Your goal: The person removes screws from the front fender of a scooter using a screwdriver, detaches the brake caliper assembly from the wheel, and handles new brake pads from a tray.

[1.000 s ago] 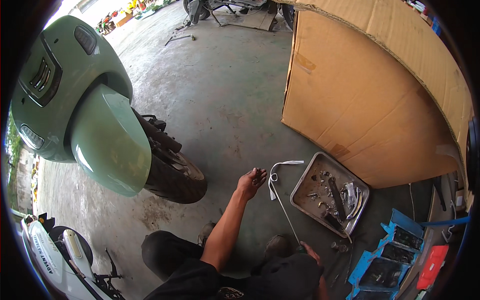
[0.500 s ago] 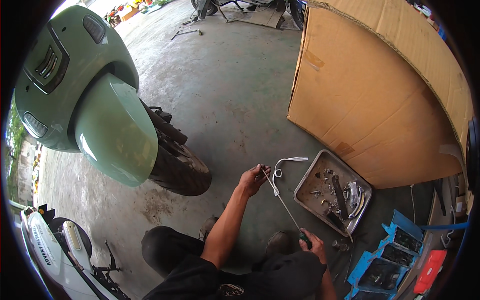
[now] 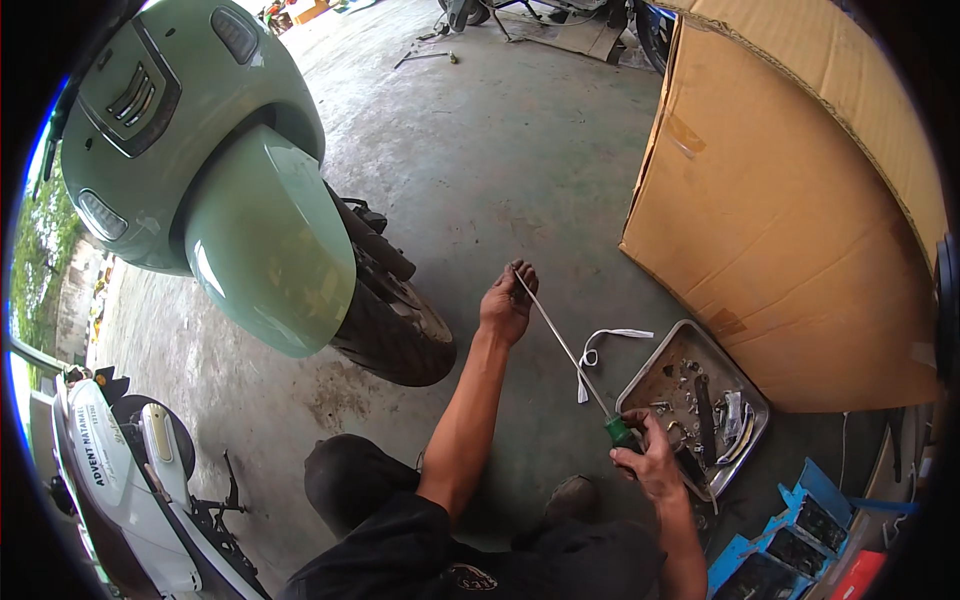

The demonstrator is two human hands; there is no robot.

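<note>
A long screwdriver with a thin metal shaft and a green handle slants between my two hands. My right hand grips its handle beside the metal tray. The fingers of my left hand are closed round the tip end of the shaft, over the floor right of the scooter's front wheel. Whether anything small is at the tip is hidden by those fingers. A white strip with a curl lies on the floor under the shaft. The tray holds several bolts and small metal parts.
A green scooter stands at left, a white motorbike at lower left. A big cardboard box rises at right. A blue toolbox and a red case sit lower right. A wrench-like tool lies far off.
Both hands have risen away from my body with the screwdriver, and its handle is now in front of the tray. The whole view has shifted, so the surroundings appear further right.
</note>
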